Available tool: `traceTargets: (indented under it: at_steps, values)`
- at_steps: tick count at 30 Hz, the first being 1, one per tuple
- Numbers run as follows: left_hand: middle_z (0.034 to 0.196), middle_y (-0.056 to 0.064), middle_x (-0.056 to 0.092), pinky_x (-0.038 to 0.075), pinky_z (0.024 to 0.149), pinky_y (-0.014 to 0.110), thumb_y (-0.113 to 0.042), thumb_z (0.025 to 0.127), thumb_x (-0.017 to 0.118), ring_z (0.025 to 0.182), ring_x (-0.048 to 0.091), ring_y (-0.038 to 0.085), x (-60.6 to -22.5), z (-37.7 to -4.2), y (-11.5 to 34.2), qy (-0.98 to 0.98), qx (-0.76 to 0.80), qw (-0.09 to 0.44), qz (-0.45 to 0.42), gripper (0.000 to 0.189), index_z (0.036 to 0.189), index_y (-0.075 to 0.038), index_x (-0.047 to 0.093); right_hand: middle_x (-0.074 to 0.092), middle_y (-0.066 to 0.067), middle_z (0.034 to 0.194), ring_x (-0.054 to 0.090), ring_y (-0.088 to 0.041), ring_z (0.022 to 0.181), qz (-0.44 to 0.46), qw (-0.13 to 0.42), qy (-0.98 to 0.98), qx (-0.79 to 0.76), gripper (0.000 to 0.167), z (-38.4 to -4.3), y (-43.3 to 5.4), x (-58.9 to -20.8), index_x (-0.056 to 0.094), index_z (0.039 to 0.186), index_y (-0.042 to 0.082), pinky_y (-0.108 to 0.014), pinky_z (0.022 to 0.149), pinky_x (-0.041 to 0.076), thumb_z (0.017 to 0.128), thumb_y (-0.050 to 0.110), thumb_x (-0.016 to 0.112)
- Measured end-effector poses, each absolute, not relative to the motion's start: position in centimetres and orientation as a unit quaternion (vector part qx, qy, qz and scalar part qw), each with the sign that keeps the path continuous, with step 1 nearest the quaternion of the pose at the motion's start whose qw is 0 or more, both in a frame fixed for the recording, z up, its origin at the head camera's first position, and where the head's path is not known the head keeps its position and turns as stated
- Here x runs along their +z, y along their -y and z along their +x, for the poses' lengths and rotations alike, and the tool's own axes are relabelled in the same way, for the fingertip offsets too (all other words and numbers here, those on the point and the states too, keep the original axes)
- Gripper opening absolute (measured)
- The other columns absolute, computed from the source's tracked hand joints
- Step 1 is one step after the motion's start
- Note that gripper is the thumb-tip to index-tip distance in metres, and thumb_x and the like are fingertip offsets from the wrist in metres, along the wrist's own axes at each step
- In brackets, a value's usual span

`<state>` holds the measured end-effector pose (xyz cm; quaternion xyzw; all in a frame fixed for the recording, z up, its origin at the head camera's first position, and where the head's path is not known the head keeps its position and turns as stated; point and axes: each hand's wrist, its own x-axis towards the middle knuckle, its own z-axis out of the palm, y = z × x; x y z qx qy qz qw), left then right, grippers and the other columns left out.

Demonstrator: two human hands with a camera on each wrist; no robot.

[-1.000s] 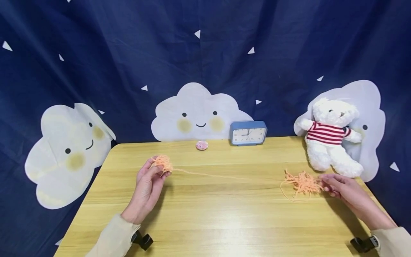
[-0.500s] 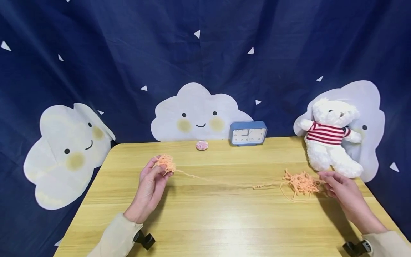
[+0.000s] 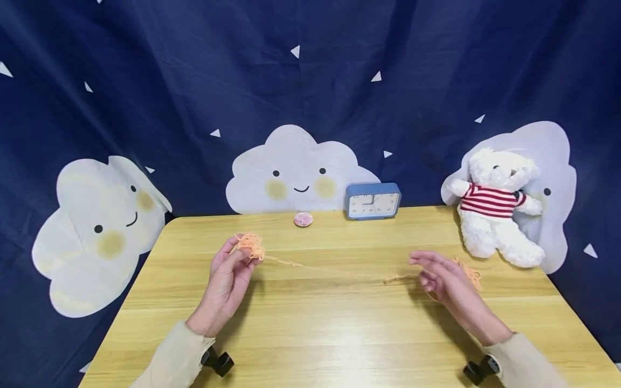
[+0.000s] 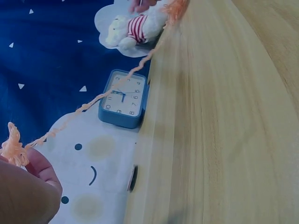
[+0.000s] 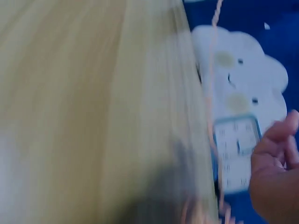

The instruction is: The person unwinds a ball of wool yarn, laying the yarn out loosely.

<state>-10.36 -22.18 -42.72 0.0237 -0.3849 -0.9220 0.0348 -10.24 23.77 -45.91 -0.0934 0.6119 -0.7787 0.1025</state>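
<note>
My left hand [image 3: 227, 283] pinches a small bundle of peach yarn [image 3: 250, 245] between thumb and fingers, above the left part of the table. From it a thin, kinked yarn strand [image 3: 283, 262] runs right across the table; the left wrist view shows this strand [image 4: 95, 100] slanting up to the far pile. A looser yarn pile [image 3: 469, 276] lies at the right, mostly covered by my right hand [image 3: 453, 293] in the head view. The right hand's fingers are loosely bent with nothing seen between them. In the right wrist view that hand [image 5: 271, 177] is beside the strand [image 5: 210, 88].
A blue alarm clock [image 3: 372, 201] stands at the back edge of the wooden table [image 3: 310, 334]. Left of it lies a small pink round object [image 3: 303, 219]. A white teddy bear [image 3: 490, 202] in a striped shirt sits at the back right, against a dark blue curtain [image 3: 194, 81].
My right hand has moved left from the right side of the yarn pile to over it. The strand has slackened and the left hand has shifted slightly right.
</note>
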Motion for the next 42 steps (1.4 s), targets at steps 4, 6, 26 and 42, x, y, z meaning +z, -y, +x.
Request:
traceTargets:
  at_steps: [4, 6, 26, 42]
  values:
    - [0.121, 0.011, 0.059, 0.055, 0.082, 0.03, 0.016, 0.103, 0.044, 0.097, 0.062, 0.019, -42.7, -10.4, 22.2, 0.391, -0.919, 0.033, 0.031, 0.03, 0.12, -0.003, 0.058, 0.073, -0.006, 0.128, 0.063, -0.008, 0.081, -0.074, 0.152, -0.643, -0.747, 0.033, -11.2, -19.7, -45.3, 0.063, 0.141, -0.003, -0.022, 0.074, 0.056, 0.114, 0.01, 0.051]
    - [0.12, 0.01, 0.059, 0.055, 0.082, 0.029, 0.016, 0.103, 0.045, 0.096, 0.061, 0.019, -42.7, -10.4, 22.2, 0.394, -0.918, 0.033, 0.032, 0.03, 0.12, -0.004, 0.058, 0.072, -0.01, 0.13, 0.062, -0.009, 0.081, -0.055, 0.167, -0.651, -0.738, 0.038, -11.6, -17.7, -45.1, 0.058, 0.144, -0.009, -0.022, 0.075, 0.056, 0.112, 0.01, 0.055]
    - [0.119, 0.01, 0.061, 0.053, 0.081, 0.028, 0.015, 0.103, 0.048, 0.097, 0.061, 0.017, -42.8, -10.3, 22.2, 0.401, -0.915, 0.036, 0.035, 0.027, 0.122, -0.002, 0.057, 0.068, -0.025, 0.124, 0.062, -0.015, 0.088, -0.13, 0.333, -0.626, -0.693, 0.048, -13.0, -8.0, -46.2, 0.05, 0.145, -0.015, -0.025, 0.08, 0.057, 0.108, 0.011, 0.066]
    - [0.114, 0.006, 0.065, 0.051, 0.076, 0.027, 0.013, 0.105, 0.048, 0.089, 0.061, 0.015, -42.8, -10.3, 23.2, 0.408, -0.911, 0.049, 0.033, 0.026, 0.118, -0.006, 0.061, 0.063, -0.002, 0.083, 0.055, -0.008, 0.066, -0.067, 0.176, -0.68, -0.709, 0.009, -11.5, -14.9, -43.4, 0.071, 0.108, 0.007, -0.018, 0.054, 0.045, 0.109, 0.015, 0.068]
